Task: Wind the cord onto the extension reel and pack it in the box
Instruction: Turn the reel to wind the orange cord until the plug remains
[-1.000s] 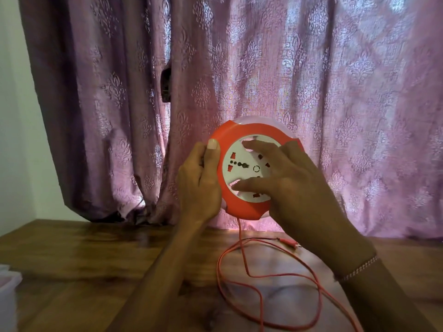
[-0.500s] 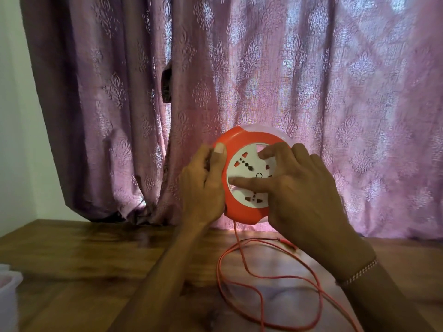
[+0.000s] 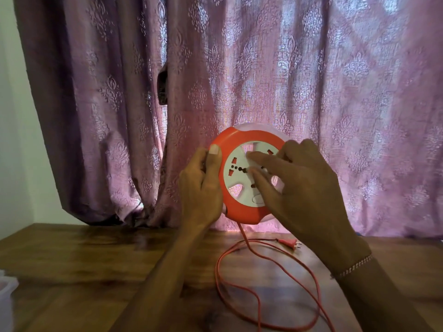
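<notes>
Winding is under way but far from done: the left hand (image 3: 201, 188) grips the orange extension reel (image 3: 242, 178) by its left rim, held upright above the wooden table (image 3: 84, 259), while the right hand (image 3: 304, 188) spreads open, fingertips pressing the white hub; loops of cord (image 3: 263, 283) and the plug (image 3: 288, 243) lie loose below, no box in sight

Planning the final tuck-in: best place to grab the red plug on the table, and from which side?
Grip the plug by its red body, across the two long flanks, coming from above. It lies flat on the wooden table, pins pointing right and the cord leaving to the left, so both ends are poor holds. The right hand is nearest; it rests on the reel face now.
</notes>
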A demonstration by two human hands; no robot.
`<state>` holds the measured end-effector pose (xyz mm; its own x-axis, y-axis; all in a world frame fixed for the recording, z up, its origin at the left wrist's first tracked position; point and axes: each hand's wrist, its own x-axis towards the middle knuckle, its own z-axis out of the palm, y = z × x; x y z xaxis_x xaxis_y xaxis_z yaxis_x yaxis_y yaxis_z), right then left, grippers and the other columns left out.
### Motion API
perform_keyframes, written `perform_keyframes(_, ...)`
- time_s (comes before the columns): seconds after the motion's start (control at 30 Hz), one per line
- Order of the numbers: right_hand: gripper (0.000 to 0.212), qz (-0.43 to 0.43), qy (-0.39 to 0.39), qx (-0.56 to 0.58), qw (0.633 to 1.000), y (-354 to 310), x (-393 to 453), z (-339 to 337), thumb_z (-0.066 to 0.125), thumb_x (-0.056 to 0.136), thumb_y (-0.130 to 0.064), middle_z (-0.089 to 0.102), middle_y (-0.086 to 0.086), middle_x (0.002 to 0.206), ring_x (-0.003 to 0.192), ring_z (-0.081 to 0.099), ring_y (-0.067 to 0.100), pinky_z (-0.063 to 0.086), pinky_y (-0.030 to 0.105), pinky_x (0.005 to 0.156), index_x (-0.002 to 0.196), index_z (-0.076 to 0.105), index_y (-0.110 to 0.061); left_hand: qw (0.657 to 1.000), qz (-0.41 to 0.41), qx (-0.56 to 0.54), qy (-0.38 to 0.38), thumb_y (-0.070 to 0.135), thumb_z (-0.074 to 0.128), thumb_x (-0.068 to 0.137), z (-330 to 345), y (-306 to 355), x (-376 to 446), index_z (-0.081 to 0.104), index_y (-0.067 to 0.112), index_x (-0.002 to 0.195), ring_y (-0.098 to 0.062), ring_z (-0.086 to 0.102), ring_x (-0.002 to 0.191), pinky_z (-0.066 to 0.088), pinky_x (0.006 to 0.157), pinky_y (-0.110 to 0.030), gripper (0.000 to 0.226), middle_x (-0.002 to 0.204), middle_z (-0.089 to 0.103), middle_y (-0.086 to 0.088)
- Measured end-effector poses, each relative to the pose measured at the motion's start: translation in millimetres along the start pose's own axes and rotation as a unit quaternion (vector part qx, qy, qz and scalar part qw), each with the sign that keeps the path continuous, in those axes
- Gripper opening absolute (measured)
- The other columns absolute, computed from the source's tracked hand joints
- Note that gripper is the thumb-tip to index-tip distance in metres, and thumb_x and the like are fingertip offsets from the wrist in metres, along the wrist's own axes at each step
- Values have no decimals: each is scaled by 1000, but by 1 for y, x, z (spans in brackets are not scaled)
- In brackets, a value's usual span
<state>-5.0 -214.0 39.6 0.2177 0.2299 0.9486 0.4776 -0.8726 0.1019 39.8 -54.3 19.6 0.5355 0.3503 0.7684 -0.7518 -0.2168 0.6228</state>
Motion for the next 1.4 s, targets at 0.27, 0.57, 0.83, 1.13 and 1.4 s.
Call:
perform_keyframes(0.27, 46, -114, -156, -11, 981, -1, 3, -6, 78, 66, -6, 56, 11, 139, 110, 41, 31, 47, 49, 89, 102, 78, -35, 1000, 17, -2, -7, 63, 42, 94, -2, 0, 1, 56, 6, 85, -42, 65, 79, 55, 71, -62, 60, 79, 67, -18)
perform_keyframes(0.57, 56, -83, -113, -94, 986, -3, -2, -2, 54, 77, -22, 59, 16, 113, 98, 52, 39, 44, 45, 75, 127, 62, -46, 999, 37, 29, -1, 50, 44, 101, -1, -1, 1, 50, 7, 78, -36, 59, 68, 51, 67, -61, 49, 68, 60, -11)
perform_keyframes(0.83, 69, 126, -30, -127, 983, -18, -1, 4, 45, 75, -85, 72, -6, 69, 66, 68, 27, 41, 26, 54, 126, 64, -42, 999, 36, 33, 1, 47, 45, 102, -1, 3, 0, 48, 14, 73, -32, 57, 65, 51, 66, -60, 44, 65, 58, -6)
perform_keyframes(1.13, 21, -38, 4, -15, 999, -6, 2, -2, 63, 90, -30, 66, 8, 105, 95, 51, 32, 49, 47, 76, 103, 72, -17, 1000, 20, 14, 8, 53, 42, 100, -3, 1, 3, 56, 5, 83, -35, 65, 73, 54, 70, -60, 53, 73, 66, -8)
perform_keyframes(1.4, 58, -70, -134, -32, 988, -11, 2, -8, 33, 76, -20, 54, 10, 141, 111, 49, 38, 50, 51, 89, 114, 74, -39, 999, 39, 10, 24, 60, 42, 97, -6, -1, 5, 55, 12, 81, -35, 62, 73, 53, 68, -58, 52, 73, 63, -6)
